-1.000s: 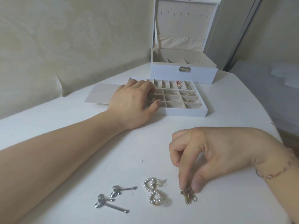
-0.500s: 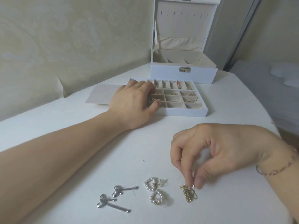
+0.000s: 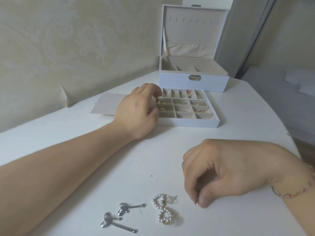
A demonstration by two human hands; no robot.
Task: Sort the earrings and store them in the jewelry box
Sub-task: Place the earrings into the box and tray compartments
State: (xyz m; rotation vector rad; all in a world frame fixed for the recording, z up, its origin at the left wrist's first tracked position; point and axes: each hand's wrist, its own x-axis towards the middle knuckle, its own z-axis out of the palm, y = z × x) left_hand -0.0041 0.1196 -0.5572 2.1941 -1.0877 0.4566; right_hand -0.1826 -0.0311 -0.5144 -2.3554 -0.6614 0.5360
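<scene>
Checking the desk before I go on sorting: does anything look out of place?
Nothing is damaged. The divided tray sits out of the jewelry box, and the pearl earrings and silver earrings lie loose on the table.

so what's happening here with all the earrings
A person is sorting earrings into a white divider tray. The left hand rests at the tray's left edge, while the right hand pinches a small gold earring on the table. Two pearl earrings and two silver ones lie unsorted.
</scene>
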